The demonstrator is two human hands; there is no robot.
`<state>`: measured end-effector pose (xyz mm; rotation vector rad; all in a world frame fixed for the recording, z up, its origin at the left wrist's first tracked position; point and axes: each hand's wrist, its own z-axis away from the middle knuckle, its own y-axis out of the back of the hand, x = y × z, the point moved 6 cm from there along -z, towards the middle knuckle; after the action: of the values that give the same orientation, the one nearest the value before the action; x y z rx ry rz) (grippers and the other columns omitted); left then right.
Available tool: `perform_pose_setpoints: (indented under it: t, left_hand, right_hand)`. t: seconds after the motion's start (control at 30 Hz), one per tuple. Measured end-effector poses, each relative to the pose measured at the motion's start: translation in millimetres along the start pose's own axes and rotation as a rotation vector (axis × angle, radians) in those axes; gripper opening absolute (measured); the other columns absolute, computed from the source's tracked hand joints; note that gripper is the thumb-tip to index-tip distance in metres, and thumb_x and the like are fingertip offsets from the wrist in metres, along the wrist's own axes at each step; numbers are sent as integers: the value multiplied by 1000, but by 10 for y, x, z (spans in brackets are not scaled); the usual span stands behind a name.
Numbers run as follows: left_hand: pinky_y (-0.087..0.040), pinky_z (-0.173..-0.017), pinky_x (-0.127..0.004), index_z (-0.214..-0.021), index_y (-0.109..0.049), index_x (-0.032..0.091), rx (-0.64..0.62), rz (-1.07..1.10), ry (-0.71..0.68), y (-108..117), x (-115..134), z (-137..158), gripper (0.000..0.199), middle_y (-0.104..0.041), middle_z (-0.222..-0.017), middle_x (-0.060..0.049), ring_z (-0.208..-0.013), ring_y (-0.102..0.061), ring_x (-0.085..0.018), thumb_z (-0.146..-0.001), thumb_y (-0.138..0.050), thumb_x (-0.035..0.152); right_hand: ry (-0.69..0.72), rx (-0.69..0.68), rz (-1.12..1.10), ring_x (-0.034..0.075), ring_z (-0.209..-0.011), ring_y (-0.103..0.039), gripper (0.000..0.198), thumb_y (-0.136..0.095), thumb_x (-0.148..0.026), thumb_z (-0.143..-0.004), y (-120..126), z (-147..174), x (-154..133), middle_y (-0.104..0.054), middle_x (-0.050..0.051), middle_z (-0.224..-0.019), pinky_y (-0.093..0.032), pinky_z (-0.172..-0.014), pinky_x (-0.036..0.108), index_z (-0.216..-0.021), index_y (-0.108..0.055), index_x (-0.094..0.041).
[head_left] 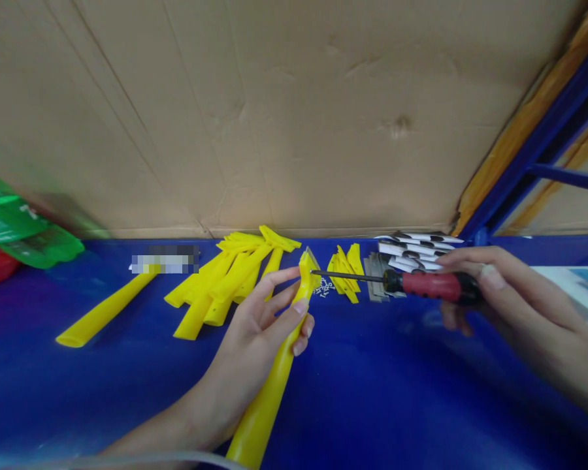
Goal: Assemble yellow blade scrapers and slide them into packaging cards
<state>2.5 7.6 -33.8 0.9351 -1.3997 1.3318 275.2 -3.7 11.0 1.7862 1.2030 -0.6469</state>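
Note:
My left hand (pixel 269 320) is wrapped round a yellow plastic scraper handle (pixel 269 398), held at a slant with its head up. A thin, greyish blade edge shows at the head. My right hand (pixel 509 307) grips a screwdriver (pixel 431 286) by the back of its red and black handle. Its shaft points left, and the tip meets the side of the scraper head. Just behind lie a small heap of screws (pixel 324 287), several flat yellow pieces (pixel 345 271) and a stack of thin metal blades (pixel 376 277).
A pile of yellow handles (pixel 235 271) lies left of centre on the blue table (pixel 372 391). Farther left is a single yellow scraper (pixel 112 307), its head blurred out. Black-and-white packs (pixel 416 251) sit at right, a green bottle (pixel 24 225) at far left. Cardboard (pixel 274 117) stands behind.

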Motion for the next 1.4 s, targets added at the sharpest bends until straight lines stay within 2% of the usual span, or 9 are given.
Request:
perform_pose_setpoints:
  t: [0.1, 0.3, 0.5, 0.7, 0.9, 1.03, 1.1, 1.3, 1.4]
  left_hand:
    - [-39, -52, -21, -120, -61, 18, 29, 0, 21, 20, -11, -2, 44, -64, -72, 2, -55, -51, -9, -84, -84, 27]
    - [-39, -51, -20, -118, -61, 19, -1, 13, 18, 2, -36, -6, 45, -65, -73, 2, -55, -53, -9, -82, -86, 29]
    - [-39, -51, -21, -124, -59, 16, 42, 2, 24, 42, -3, -34, 52, -64, -71, 2, -54, -52, -9, -81, -86, 28]
    - [-38, -51, -21, -120, -60, 17, -1, -6, 5, -12, 46, 20, 46, -64, -68, 3, -53, -51, -9, -83, -84, 29]
    - [-39, -51, -21, -125, -59, 18, 12, 1, -20, 23, 18, -15, 52, -65, -68, 2, -53, -53, -10, -81, -85, 30]
    - [-40, -51, -21, -125, -59, 18, 0, 7, 0, 18, 3, -22, 54, -65, -69, 3, -54, -53, -9, -80, -86, 31]
    - [-40, -51, -20, -122, -60, 18, -12, 9, 0, 6, 6, -12, 53, -65, -70, 3, -54, -53, -9, -79, -87, 32]
    - [-41, -53, -21, -131, -57, 19, 10, -10, 17, 56, -21, -32, 58, -65, -66, 3, -55, -53, -10, -82, -85, 32]
    - [-40, -53, -21, -130, -57, 18, -5, -15, 5, 45, -22, -39, 58, -65, -66, 3, -56, -53, -10, -82, -85, 32]
  right_hand:
    - [81, -8, 9, 16, -60, -75, 29, -77, -37, -90, 1, 11, -53, -77, -1, -90, -64, -58, 25, -117, -65, -32]
    - [64, 29, 65, 12, -31, -55, 18, -55, -45, -105, 8, 28, -30, -61, -8, -51, -45, -30, 20, -102, -64, -30]
    - [-28, -56, -84, 12, -53, -67, 38, -79, -38, -88, -48, 64, 34, -71, 2, -126, -61, -46, 27, -122, -60, -39]
    - [-61, 31, -30, 12, -29, -48, 21, -56, -49, -104, -52, 24, 47, -52, -10, -46, -38, -29, 21, -99, -59, -30]
    - [-76, -23, -92, 17, -67, -74, 32, -79, -46, -88, -13, 27, 101, -77, 1, -96, -63, -61, 28, -116, -68, -35]
    - [-28, -49, -60, 13, -39, -61, 15, -64, -47, -100, -16, 20, 91, -67, -5, -59, -50, -39, 22, -104, -67, -33]
    - [-73, -27, -52, 11, -27, -50, 26, -53, -52, -105, -15, 20, 114, -62, -6, -51, -38, -28, 20, -98, -67, -31]
    - [-3, -74, -14, 14, -60, -71, 29, -76, -47, -91, -27, 32, 32, -77, 1, -100, -61, -55, 25, -118, -70, -38]
    - [7, -63, -32, 12, -47, -65, 16, -73, -45, -94, -45, 22, 24, -75, -3, -79, -56, -46, 21, -106, -69, -35]
